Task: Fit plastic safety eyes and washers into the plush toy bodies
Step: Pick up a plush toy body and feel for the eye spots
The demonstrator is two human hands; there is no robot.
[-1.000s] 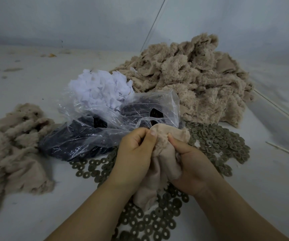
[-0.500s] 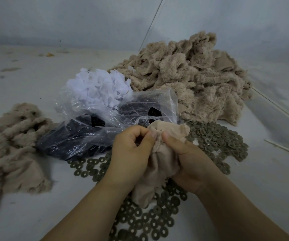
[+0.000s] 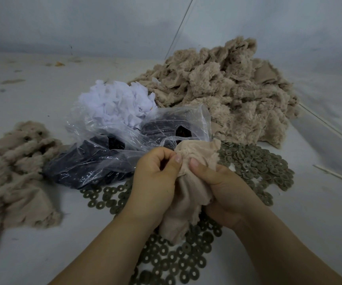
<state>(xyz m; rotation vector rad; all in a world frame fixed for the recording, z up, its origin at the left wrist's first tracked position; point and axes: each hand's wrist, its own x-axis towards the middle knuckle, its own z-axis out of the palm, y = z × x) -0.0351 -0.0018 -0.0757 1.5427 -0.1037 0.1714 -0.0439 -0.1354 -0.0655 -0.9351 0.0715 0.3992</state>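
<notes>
A beige plush toy body [image 3: 188,194], turned inside out, hangs between both hands above the table. My left hand [image 3: 155,182] pinches its upper edge with curled fingers and thumb. My right hand [image 3: 221,188] grips the fabric from the right, thumb pressed on top. Any eye or washer in the fabric is hidden by my fingers. Olive-green washers [image 3: 256,163] lie scattered right of the hands, and more washers [image 3: 172,262] spread below them. A clear plastic bag [image 3: 108,155] behind my left hand holds dark safety eyes.
A large heap of beige plush bodies [image 3: 223,95] sits at the back right. Another small pile of plush bodies [image 3: 18,167] lies at the left. White paper scraps [image 3: 116,103] top the bag. A thin white stick [image 3: 338,177] lies at the right.
Both hands have kept their hold on the plush body and shifted only slightly; my thumbs have worked closer together on its upper edge.
</notes>
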